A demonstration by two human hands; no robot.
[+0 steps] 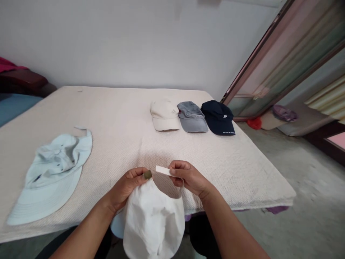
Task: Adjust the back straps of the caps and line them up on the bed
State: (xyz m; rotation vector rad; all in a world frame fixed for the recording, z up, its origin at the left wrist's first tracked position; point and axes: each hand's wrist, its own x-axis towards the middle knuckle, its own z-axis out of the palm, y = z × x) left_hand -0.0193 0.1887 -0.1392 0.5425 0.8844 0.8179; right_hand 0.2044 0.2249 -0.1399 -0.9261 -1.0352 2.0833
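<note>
My left hand (125,187) and my right hand (188,177) both grip the rear strap of a white baseball cap (152,225), which hangs crown-down below them over the bed's front edge. An olive-green strap tab (147,175) sticks out of my left fingers. In my right fingers I pinch a white strap end (162,170). The two strap ends sit close together but apart. A pale blue bucket hat (52,176) lies crumpled on the bed to the left, well away from both hands.
Three caps, cream (164,116), grey (192,117) and navy (218,118), lie in a row on the white quilted bed cover (118,111). A wall stands behind. A glass door frame (258,68) leans at right above a concrete floor (302,180).
</note>
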